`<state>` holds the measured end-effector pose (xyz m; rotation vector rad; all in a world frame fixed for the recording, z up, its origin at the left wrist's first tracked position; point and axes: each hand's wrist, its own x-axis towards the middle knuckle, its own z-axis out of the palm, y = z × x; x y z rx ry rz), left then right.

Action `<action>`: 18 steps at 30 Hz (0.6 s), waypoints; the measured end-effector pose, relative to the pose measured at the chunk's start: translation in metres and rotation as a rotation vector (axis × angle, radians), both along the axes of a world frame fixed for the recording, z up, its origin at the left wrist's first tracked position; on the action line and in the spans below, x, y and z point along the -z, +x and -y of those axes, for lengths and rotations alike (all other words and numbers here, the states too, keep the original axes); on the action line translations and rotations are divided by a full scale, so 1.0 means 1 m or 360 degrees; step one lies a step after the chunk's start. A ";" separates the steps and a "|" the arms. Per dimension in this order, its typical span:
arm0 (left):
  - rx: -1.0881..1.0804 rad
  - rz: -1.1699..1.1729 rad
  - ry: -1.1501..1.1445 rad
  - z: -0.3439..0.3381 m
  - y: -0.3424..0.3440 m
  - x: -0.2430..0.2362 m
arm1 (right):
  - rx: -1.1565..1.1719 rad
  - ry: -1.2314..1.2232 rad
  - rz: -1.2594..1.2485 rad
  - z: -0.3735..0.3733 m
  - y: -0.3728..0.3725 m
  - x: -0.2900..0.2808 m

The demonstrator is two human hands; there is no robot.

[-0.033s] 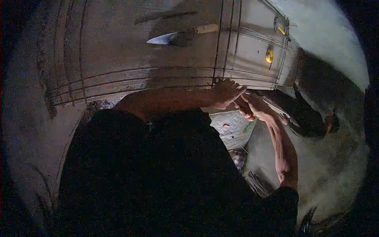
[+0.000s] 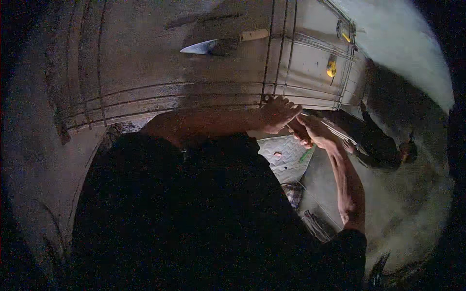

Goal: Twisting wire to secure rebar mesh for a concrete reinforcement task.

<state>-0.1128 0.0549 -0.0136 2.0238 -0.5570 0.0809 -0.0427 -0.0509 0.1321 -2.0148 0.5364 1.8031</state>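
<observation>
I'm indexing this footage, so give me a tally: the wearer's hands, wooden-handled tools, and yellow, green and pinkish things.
Wearer's hands, left hand and right hand: 2
Wooden-handled tool: 1
Yellow things, rounded one and slim one: 2
Green thing: 1
Pinkish thing: 1
Total: 7

- Left hand (image 2: pixel 279 115) and right hand (image 2: pixel 314 131) overlap toward 2 o'clock, beside a metal-rod grid (image 2: pixel 264 82).
- Wood-handled trowel (image 2: pixel 205 47) at 12 o'clock.
- Yellow tape measure (image 2: pixel 331 69) near 2 o'clock.
</observation>
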 end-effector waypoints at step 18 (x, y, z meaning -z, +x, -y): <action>-0.0064 0.0315 -0.0179 0.021 0.003 0.022 | -0.0186 0.0545 0.0425 0.028 -0.021 0.015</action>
